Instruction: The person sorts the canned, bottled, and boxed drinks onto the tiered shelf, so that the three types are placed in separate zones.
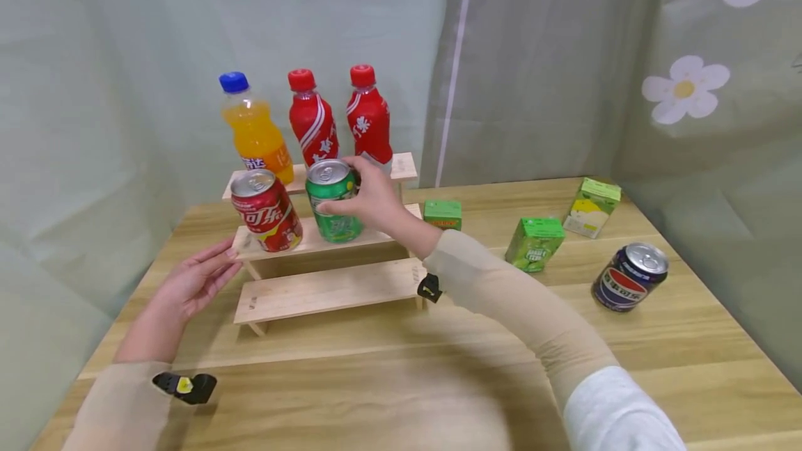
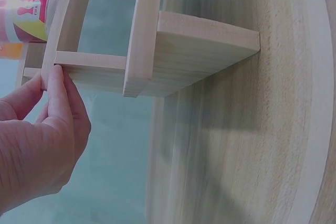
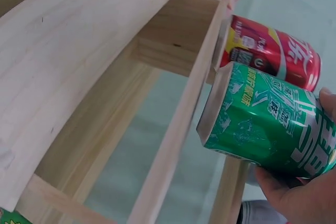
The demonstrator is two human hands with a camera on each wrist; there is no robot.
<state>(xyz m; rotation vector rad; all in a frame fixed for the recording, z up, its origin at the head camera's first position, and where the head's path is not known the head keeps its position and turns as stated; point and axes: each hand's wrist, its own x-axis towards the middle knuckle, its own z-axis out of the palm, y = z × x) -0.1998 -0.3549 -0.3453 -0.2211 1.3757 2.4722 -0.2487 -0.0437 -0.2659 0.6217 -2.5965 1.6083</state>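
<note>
A three-step wooden rack [image 1: 332,292] stands on the table. My right hand [image 1: 376,200] grips a green soda can [image 1: 338,225] at the middle step, thumb on its near side and fingers behind. In the right wrist view the green can's base is close to the edge of that step. A red cola can [image 1: 266,218] stands to its left on the same step. With thumb and fingertips, my left hand [image 1: 197,277] pinches the left end of the middle step, as the left wrist view shows [image 2: 47,119].
On the top step stand an orange soda bottle [image 1: 257,131] and two red bottles [image 1: 313,120]. Right of the rack are a small green box [image 1: 442,214], two juice boxes [image 1: 535,243] [image 1: 592,207] and a dark blue cola can [image 1: 628,277]. Curtains hang behind the table.
</note>
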